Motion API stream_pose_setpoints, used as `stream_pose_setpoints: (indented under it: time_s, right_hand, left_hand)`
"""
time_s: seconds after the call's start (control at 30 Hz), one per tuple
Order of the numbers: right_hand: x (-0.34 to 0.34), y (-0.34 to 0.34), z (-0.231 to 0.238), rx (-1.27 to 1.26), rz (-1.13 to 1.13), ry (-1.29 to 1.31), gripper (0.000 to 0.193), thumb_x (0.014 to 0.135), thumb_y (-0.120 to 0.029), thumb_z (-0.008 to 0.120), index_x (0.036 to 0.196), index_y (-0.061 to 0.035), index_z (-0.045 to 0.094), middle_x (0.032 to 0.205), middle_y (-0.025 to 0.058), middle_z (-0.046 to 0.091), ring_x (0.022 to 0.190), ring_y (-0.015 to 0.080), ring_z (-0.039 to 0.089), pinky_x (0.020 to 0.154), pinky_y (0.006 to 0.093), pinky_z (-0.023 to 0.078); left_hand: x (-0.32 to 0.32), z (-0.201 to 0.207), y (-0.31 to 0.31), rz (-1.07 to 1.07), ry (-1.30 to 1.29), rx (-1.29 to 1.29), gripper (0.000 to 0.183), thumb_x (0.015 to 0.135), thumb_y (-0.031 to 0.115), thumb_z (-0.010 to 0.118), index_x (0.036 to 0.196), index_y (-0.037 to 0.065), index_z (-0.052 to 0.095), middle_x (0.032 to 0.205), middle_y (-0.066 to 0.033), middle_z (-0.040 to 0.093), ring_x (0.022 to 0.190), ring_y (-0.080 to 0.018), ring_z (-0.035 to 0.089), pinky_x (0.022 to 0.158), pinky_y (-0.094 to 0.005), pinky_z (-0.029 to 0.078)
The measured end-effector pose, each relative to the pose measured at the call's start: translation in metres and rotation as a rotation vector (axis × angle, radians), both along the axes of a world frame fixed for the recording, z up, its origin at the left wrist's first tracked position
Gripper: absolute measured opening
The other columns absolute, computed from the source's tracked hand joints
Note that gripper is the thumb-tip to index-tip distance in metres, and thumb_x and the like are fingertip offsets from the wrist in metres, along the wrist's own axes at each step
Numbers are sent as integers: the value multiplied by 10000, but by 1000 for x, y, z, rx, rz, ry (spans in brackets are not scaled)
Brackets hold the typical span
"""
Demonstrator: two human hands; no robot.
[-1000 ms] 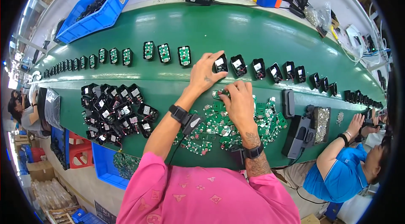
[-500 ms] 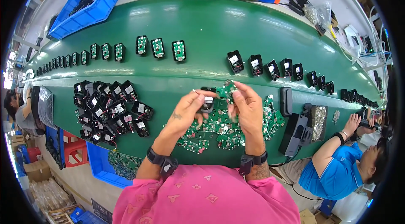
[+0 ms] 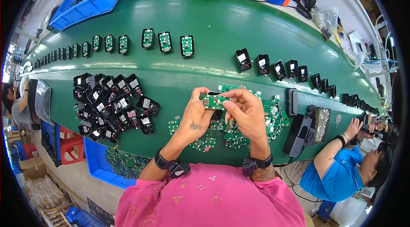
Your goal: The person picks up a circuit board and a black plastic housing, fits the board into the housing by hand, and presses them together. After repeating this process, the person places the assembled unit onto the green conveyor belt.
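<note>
A small green circuit board (image 3: 215,102) lies across the mouth of a black plastic housing (image 3: 212,93), which is mostly hidden behind it and my fingers. Around the housing my left hand (image 3: 197,113) is closed. My right hand (image 3: 245,109) pinches the board's right end between thumb and fingers. Beneath both hands spreads a heap of loose circuit boards (image 3: 273,116) on the green bench. To the left sits a pile of black housings (image 3: 102,103) with wires and white parts inside.
Housings with boards fitted (image 3: 187,46) form a row at the far left; open housings (image 3: 243,60) form another at the right. A grey device (image 3: 297,135) stands by a tray of small metal parts (image 3: 321,124). A co-worker (image 3: 341,171) sits at right. Blue bins (image 3: 92,2) hold parts.
My right hand has brought the circuit board down and left onto the housing in my left hand, turning it from upright to lying crosswise. Both hands are closer together.
</note>
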State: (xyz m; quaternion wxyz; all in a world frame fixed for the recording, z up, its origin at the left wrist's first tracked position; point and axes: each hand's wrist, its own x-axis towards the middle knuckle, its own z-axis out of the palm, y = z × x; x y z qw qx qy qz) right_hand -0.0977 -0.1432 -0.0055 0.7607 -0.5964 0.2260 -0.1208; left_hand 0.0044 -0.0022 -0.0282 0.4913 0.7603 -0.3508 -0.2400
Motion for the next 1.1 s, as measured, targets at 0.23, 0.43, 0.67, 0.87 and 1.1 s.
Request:
stream_pose_setpoints:
  time_s: [0.23,0.43,0.67,0.87,1.1]
  right_hand:
    - [3,4,-3,-9,3,44,175,913,-1,658,1081,29,619,799,19,622,598,66,593,513,198,466]
    - [-3,3,-12,-37,-32,84,183,919,-17,655,1090,28,607,785,23,633,579,59,580,501,194,449]
    - [1,7,-3,13,-22,119,178,932,-33,644,1089,21,582,782,23,630,571,60,574,497,198,441]
    - [2,8,-8,-47,-48,97,173,935,-37,636,1089,12,576,807,27,630,588,63,581,509,193,444]
    - [-2,13,-4,-51,-27,105,170,941,-41,630,1091,12,569,829,32,631,609,68,589,519,194,452]
  left_hand:
    - [4,2,5,-9,30,23,154,897,103,592,992,11,671,1065,-222,614,1076,-374,564,895,-457,462]
    - [10,-6,9,-70,230,-59,162,888,90,654,975,-46,663,1157,-175,558,989,-236,629,753,-382,524]
    - [10,0,11,74,425,-170,195,848,33,685,1041,1,691,1180,-108,565,996,-109,568,719,-237,496]
    - [5,3,14,137,636,-376,525,840,-30,652,1341,0,494,1295,-133,468,973,-163,649,770,-268,572]
    - [11,3,22,91,764,-410,742,802,-71,655,1474,38,359,1418,-164,402,1068,-190,636,884,-300,555]
